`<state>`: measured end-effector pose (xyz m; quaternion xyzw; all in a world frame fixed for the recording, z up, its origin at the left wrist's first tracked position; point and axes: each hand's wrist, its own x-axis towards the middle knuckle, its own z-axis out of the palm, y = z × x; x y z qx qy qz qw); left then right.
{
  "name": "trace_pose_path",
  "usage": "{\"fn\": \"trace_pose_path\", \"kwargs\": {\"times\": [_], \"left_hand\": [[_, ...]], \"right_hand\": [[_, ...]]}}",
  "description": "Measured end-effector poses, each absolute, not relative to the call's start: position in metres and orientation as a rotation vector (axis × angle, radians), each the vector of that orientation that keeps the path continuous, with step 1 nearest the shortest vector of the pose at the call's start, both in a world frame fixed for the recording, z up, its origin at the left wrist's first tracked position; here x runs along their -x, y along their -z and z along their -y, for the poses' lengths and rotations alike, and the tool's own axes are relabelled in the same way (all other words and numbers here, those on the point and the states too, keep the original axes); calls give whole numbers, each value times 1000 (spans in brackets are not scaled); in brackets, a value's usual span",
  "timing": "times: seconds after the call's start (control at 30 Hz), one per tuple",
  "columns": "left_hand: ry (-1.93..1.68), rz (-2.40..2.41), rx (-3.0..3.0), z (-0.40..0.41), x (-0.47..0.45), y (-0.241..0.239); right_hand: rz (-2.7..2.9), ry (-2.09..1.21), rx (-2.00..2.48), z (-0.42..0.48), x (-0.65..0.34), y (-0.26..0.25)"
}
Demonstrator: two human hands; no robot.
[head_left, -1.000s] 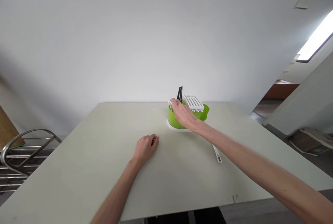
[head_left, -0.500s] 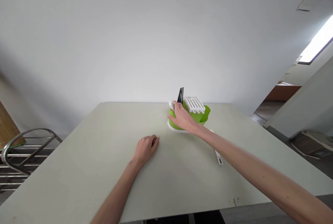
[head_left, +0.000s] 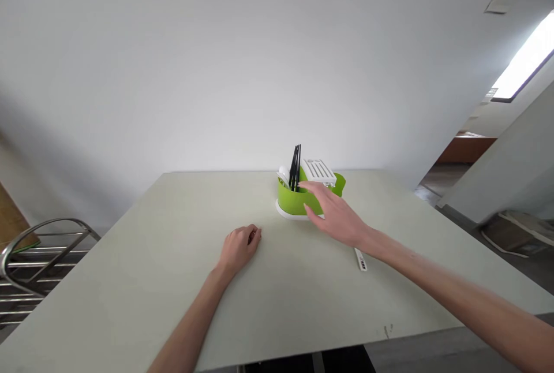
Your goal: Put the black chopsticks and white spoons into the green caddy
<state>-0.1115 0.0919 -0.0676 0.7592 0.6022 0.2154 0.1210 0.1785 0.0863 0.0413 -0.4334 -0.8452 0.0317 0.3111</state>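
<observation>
The green cutlery holder stands on its white base at the far middle of the pale desk, close to the far edge. In it we see black chopsticks standing upright, a white spoon at its left rim, and a white slotted piece leaning across the top toward the right.

Our right hand hovers just in front of the holder, on its near right side, palm down. Its fingers are spread wide and hold nothing; the fingertips lie near the holder's rim, and we cannot tell whether they touch it.

Our left hand rests on the desk, near and to the left of the holder and well apart from it. Its fingers are curled in loosely, with nothing visible in them.

A thin white stick lies flat on the desk under our right wrist. A metal rack stands off the desk at far left.
</observation>
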Motion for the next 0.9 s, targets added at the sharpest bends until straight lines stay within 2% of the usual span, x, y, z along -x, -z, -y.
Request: {"fn": "trace_pose_path", "kwargs": {"times": [0.13,0.27,0.47,0.6,0.9], "left_hand": [[-604,-1783,-2235,-94,111,67],[-597,-1785,-2247,-95,110,65],[-595,-1802,-2250,-97,108,62],[-598,-1806,-2242,-97,108,60],[-609,-1801,-2215,-96,110,60]], "right_hand": [[2277,40,1122,-63,-230,-31],[2257,44,1341,-59,-277,-12],[2092,-271,1977,-77,-318,23],[1932,-386,2229,-93,-311,39],[2028,-478,2018,-98,-252,40]]}}
